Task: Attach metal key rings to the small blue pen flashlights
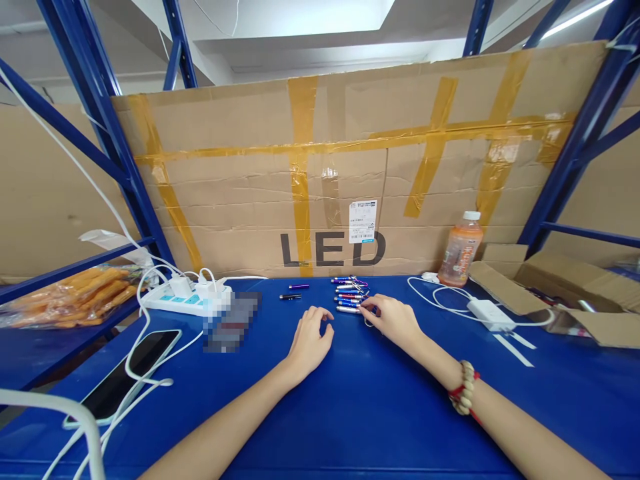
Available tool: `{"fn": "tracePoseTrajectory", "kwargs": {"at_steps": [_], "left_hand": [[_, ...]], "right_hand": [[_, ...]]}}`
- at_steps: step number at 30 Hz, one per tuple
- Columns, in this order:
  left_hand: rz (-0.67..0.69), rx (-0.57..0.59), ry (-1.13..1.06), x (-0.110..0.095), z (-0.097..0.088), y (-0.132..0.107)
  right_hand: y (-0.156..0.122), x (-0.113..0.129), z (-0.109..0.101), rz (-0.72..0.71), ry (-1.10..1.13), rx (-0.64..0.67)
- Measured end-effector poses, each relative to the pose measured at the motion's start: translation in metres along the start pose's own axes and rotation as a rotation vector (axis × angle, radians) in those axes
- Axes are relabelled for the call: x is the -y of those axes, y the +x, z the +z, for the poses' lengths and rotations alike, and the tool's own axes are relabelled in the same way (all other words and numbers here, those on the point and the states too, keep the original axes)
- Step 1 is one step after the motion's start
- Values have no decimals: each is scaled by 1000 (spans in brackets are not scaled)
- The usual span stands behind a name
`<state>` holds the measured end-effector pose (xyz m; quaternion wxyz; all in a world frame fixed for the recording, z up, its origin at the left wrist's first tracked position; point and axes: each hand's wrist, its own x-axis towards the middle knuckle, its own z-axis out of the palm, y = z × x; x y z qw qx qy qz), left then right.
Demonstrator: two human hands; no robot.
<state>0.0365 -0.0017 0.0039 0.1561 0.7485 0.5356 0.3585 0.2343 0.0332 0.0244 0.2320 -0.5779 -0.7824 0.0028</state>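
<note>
Several small keychain flashlights [350,293] lie in a row on the blue table [380,400], in blue, red, purple and silver. My right hand [393,319] rests beside the nearest silver one, its fingertips pinched at that light's end and ring. My left hand [310,339] lies on the table a little to the left, fingers curled loosely with nothing in them. Two more small lights, one purple [299,287] and one black [291,297], lie apart to the left of the row.
A white power strip [187,299] with plugs and white cables sits at left, with a phone [127,373] nearer me. An orange drink bottle [461,250], a white charger [484,313] and an open cardboard box [560,293] stand at right. A taped cardboard sheet [350,173] backs the table.
</note>
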Motion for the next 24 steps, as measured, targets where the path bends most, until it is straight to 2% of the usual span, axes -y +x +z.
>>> {"fn": "tracePoseTrajectory", "kwargs": {"at_steps": [5,8,11,14,16,18,20,21,24], "left_hand": [[9,17,23,-1,-1,0],[69,29,64,-8,-5,-4],[267,58,180,-15,-9,-9],[584,148,419,-23,-11,-16],[772,208,555,-31,-12,-26],[863,211,576,-42,-15,-45],[865,190,458,-54,-19,-74],[776,184,297,-60,-21,-89],[419,102,-78,-70,-25,-132]], "right_hand": [[3,-6,3,9,33,-69],[4,-8,2,9,45,-128],[3,-7,-1,-6,48,-180],[0,-4,-4,-72,32,-211],[-4,-1,-7,-147,6,-214],[-8,2,-15,-215,-25,-215],[-15,8,-30,-271,-37,-258],[-20,12,-41,-293,-33,-300],[-45,31,-88,-396,99,-593]]}}
